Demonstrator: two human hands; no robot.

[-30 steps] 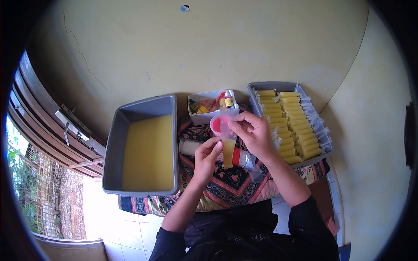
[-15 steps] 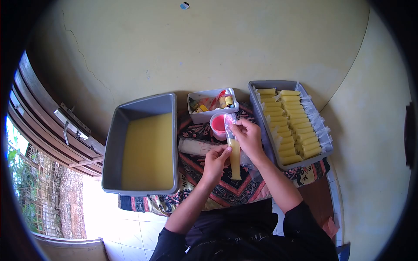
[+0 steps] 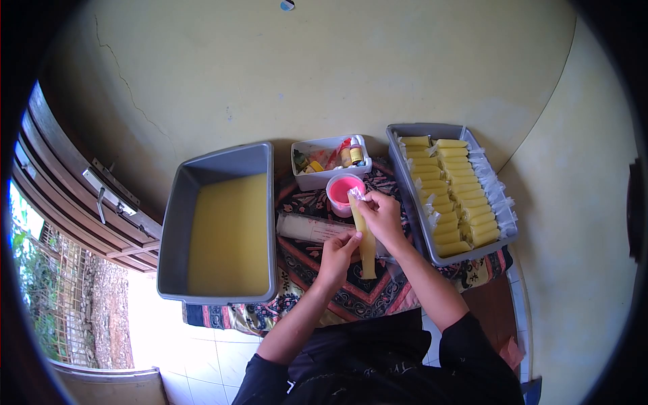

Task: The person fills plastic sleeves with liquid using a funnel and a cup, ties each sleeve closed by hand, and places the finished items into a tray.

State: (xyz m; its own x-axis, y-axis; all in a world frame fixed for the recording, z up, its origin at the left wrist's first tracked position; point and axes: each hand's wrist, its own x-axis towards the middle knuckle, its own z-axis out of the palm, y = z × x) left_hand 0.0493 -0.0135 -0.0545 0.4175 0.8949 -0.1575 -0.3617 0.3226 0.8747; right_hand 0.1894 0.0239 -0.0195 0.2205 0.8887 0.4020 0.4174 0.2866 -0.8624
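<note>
A long clear plastic bag of yellow liquid (image 3: pixel 367 255) hangs upright between my hands. My right hand (image 3: pixel 379 214) pinches it near the top, where the clear end sticks out above the fingers. Lower down, my left hand (image 3: pixel 339 255) grips its side between thumb and fingers. Just behind the bag's top stands a round tub (image 3: pixel 339 208) with a pink-red inside. Left of it lies a clear packet of plastic bags (image 3: pixel 307 228) on the patterned cloth (image 3: pixel 337 287).
A large grey tub (image 3: pixel 273 223) with yellow liquid (image 3: pixel 229 236) stands on the left. On the right, a grey tray (image 3: pixel 425 244) holds rows of filled yellow bags (image 3: pixel 466 192). A white box (image 3: pixel 324 181) with small bottles (image 3: pixel 355 155) sits at the back against the wall.
The yellow liquid now reaches higher in the bag, close under my right fingers. The clear top has been gathered and shortened. Both hands have shifted only slightly.
</note>
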